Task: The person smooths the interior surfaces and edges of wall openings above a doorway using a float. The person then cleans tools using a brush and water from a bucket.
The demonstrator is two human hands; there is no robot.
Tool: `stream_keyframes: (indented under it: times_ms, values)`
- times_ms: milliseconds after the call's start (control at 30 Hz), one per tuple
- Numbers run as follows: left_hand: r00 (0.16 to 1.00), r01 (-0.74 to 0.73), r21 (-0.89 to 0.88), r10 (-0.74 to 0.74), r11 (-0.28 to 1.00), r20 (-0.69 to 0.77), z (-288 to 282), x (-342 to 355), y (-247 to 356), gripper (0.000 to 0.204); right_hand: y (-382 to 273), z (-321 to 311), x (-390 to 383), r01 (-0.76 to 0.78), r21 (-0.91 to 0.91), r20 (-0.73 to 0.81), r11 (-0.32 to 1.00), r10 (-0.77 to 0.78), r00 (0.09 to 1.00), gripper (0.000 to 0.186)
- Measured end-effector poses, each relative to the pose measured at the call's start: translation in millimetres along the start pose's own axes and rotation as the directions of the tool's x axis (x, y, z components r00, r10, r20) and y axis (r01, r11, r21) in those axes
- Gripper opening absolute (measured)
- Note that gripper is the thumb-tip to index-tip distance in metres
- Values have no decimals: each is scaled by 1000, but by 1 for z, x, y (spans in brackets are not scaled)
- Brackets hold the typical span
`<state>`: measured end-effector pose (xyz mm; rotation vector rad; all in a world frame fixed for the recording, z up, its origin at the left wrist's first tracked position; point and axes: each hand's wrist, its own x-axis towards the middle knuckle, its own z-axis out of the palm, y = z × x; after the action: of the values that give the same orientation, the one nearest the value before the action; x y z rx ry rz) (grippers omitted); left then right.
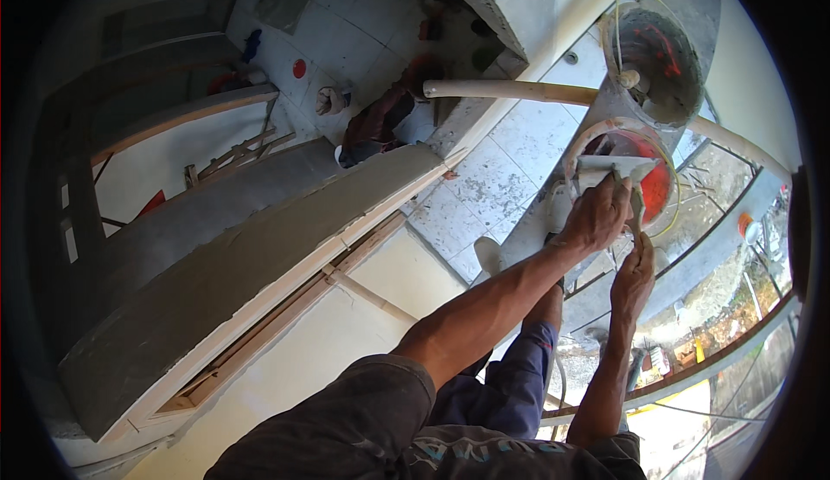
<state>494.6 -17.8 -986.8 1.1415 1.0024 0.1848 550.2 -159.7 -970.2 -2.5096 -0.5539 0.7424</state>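
My left hand (596,216) reaches out over an orange bucket (659,188) and grips a flat grey trowel blade (616,167) smeared with mortar, held across the bucket's mouth. Just below it, my right hand (635,271) is closed around the thin handle of a second tool (638,219), whose tip points up toward the blade. Both hands are close together at the bucket's near rim. The bucket's rim is caked with grey cement.
A second cement-crusted bucket (657,65) sits above the orange one. A bamboo pole (510,91) crosses behind them. A long grey freshly plastered ledge (259,246) runs diagonally at left. Far below lie a tiled floor (493,177) and scattered debris.
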Motion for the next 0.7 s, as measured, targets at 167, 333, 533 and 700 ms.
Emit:
stream_keyframes:
  times_ms: [167, 333, 533, 700]
  values:
    - [907, 420, -413, -388, 808, 163, -31, 9, 26, 34, 69, 28, -11, -193, -14, 21, 981, 193, 981, 34]
    - [927, 370, -563, -255, 739, 274, -81, 5, 29, 34, 44, -1, -56, -227, 515, 24, 827, 251, 968, 35]
    - [985, 175, -181, -172, 968, 34, -84, 9, 12, 54, 41, -30, -74, 128, 305, -65, 944, -114, 991, 31]
    - [975, 199, 18, -196, 980, -102, -68, 15, 12, 73, 36, -19, -81, 152, 322, 95, 934, -192, 977, 31]
